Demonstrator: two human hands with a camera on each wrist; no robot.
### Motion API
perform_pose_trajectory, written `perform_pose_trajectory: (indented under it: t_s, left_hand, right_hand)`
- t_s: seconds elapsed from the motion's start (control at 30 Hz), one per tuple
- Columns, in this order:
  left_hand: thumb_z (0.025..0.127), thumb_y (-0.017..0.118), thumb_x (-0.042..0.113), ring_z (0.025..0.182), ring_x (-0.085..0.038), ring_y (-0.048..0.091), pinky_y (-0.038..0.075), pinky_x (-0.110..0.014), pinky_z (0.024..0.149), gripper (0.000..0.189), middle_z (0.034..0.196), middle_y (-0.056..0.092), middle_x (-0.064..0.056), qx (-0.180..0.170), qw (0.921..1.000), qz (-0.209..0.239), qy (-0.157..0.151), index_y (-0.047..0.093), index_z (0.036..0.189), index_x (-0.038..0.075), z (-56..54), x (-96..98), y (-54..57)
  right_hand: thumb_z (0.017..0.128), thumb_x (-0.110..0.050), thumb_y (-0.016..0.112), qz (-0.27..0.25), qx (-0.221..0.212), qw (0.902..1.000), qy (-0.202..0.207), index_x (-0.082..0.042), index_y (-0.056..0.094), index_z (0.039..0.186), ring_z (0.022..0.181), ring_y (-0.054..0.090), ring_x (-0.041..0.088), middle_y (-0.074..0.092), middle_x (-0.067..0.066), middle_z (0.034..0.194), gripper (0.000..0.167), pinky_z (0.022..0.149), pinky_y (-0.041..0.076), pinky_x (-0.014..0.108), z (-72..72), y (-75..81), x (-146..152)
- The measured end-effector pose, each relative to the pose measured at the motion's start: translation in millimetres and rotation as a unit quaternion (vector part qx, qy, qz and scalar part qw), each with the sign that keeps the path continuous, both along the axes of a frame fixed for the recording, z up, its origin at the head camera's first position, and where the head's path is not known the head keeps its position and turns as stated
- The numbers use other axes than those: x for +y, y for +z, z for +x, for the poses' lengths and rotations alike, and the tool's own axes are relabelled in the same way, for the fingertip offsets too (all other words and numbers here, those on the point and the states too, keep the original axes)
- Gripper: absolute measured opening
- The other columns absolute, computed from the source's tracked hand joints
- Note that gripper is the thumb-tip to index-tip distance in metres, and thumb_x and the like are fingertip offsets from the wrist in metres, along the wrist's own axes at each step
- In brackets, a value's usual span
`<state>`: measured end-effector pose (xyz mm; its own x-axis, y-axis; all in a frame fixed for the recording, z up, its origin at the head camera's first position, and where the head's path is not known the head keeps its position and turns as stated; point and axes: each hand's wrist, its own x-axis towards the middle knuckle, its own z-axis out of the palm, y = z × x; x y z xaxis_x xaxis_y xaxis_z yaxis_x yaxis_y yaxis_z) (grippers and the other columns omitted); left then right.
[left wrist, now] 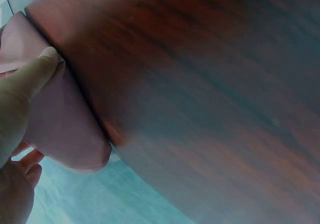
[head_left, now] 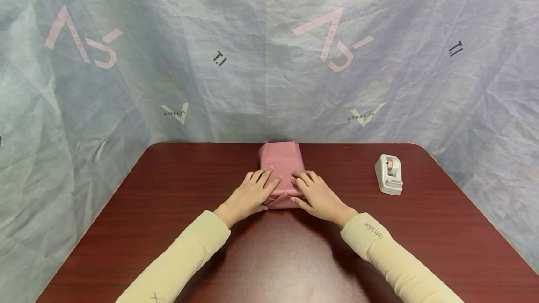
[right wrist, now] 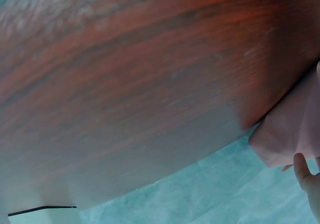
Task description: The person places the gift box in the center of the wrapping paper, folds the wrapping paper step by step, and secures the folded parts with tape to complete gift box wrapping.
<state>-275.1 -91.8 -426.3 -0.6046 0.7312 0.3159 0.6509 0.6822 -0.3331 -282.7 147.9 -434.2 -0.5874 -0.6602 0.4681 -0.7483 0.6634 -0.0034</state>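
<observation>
At the counter's (head_left: 286, 256) far edge, a pink parcel (head_left: 281, 157) is steadied by left hand (head_left: 251, 191) and right hand (head_left: 318, 194), fingers spread. Its near flap (head_left: 284, 201) is apparently being pressed; the dispenser (head_left: 389, 175), counter right, is likely needed next.

Left hand (left wrist: 11, 116) had its thumb (left wrist: 40, 70) on pink package (left wrist: 65, 124); brown surface (left wrist: 200, 84) lay alongside, teal sheet (left wrist: 100, 199) beyond.

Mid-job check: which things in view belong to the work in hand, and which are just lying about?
In the work:
pink wrapped package
left hand, touching it
right hand, touching it

Lying about:
white tape dispenser, untouched, though possibly for this wrapping
</observation>
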Motion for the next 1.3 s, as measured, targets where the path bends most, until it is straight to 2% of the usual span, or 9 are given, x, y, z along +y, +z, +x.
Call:
perform_pose_trajectory:
  t_s: [0.13, 0.4, 0.67, 0.73, 0.9, 0.97, 1.1, 1.3]
  left_hand:
    - [0.065, 0.079, 0.042, 0.126, -0.032, 0.039, 0.036, -0.043, 0.092, 0.092, 0.141, 0.037, -0.019, -0.007, 0.9999, -0.014, 0.002, 0.034, 0.140, 0.012, 0.1, -0.3, 1.6]
    - [0.063, 0.080, 0.043, 0.129, -0.031, 0.035, 0.034, -0.044, 0.092, 0.099, 0.145, 0.033, -0.018, -0.035, 0.9993, -0.010, 0.006, 0.030, 0.143, 0.014, -0.2, -3.3, 1.8]
    - [0.067, 0.079, 0.037, 0.124, -0.032, 0.041, 0.037, -0.044, 0.092, 0.087, 0.141, 0.039, -0.019, -0.005, 1.0000, -0.003, -0.007, 0.037, 0.139, 0.012, 0.3, -1.8, 2.0]
    - [0.069, 0.077, 0.036, 0.124, -0.032, 0.041, 0.037, -0.044, 0.091, 0.084, 0.140, 0.040, -0.019, -0.008, 0.9999, 0.000, -0.013, 0.037, 0.139, 0.013, -0.4, -2.8, 3.4]
    - [0.079, 0.065, 0.047, 0.126, -0.034, 0.038, 0.033, -0.046, 0.092, 0.074, 0.141, 0.039, -0.020, -0.071, 0.9963, 0.041, -0.023, 0.038, 0.139, 0.013, -2.7, -4.4, 7.0]
    - [0.081, 0.061, 0.052, 0.125, -0.034, 0.039, 0.032, -0.047, 0.092, 0.071, 0.140, 0.040, -0.020, -0.083, 0.9941, 0.067, -0.020, 0.041, 0.137, 0.013, -2.6, -2.1, 6.3]
    - [0.081, 0.058, 0.053, 0.120, -0.035, 0.044, 0.033, -0.048, 0.092, 0.064, 0.136, 0.044, -0.019, -0.069, 0.9921, 0.104, -0.004, 0.047, 0.130, 0.013, -1.2, 3.9, 2.6]
    - [0.084, 0.057, 0.049, 0.116, -0.033, 0.046, 0.033, -0.048, 0.091, 0.056, 0.133, 0.046, -0.017, -0.048, 0.9926, 0.112, 0.007, 0.049, 0.127, 0.013, 0.3, 7.3, 1.6]
  right_hand:
    - [0.087, -0.035, 0.059, -0.003, 0.001, 1.0000, 0.003, -0.007, 0.053, 0.116, 0.115, 0.042, 0.028, 0.048, 0.008, 0.127, 0.040, 0.087, 0.039, 0.045, 0.1, 0.4, 0.5]
    - [0.087, -0.034, 0.059, -0.004, -0.006, 1.0000, 0.005, -0.007, 0.052, 0.118, 0.115, 0.042, 0.028, 0.048, 0.008, 0.127, 0.042, 0.087, 0.039, 0.046, 0.3, 0.5, 0.0]
    - [0.086, -0.034, 0.059, -0.003, 0.001, 1.0000, 0.004, -0.007, 0.052, 0.118, 0.115, 0.041, 0.028, 0.048, 0.008, 0.127, 0.041, 0.086, 0.040, 0.045, -0.7, -1.6, 0.2]
    - [0.087, -0.034, 0.059, -0.001, 0.000, 1.0000, 0.002, -0.008, 0.052, 0.118, 0.115, 0.042, 0.028, 0.048, 0.008, 0.127, 0.042, 0.086, 0.040, 0.045, -1.4, -2.0, 0.5]
    - [0.088, -0.035, 0.057, 0.007, -0.018, 0.9998, -0.006, -0.009, 0.051, 0.119, 0.116, 0.041, 0.027, 0.047, 0.007, 0.128, 0.041, 0.088, 0.039, 0.045, -1.9, -0.8, 1.0]
    - [0.088, -0.036, 0.057, 0.008, -0.023, 0.9997, -0.007, -0.009, 0.052, 0.119, 0.115, 0.041, 0.027, 0.047, 0.006, 0.128, 0.041, 0.089, 0.039, 0.045, -1.8, -0.2, 1.1]
    - [0.088, -0.036, 0.057, 0.006, -0.026, 0.9996, -0.006, -0.010, 0.052, 0.119, 0.115, 0.041, 0.026, 0.047, 0.006, 0.128, 0.041, 0.088, 0.038, 0.044, -1.5, 0.3, 1.4]
    - [0.087, -0.037, 0.058, -0.002, -0.033, 0.9995, -0.002, -0.010, 0.052, 0.119, 0.114, 0.041, 0.026, 0.047, 0.007, 0.129, 0.042, 0.090, 0.039, 0.046, -1.2, 2.2, 3.3]
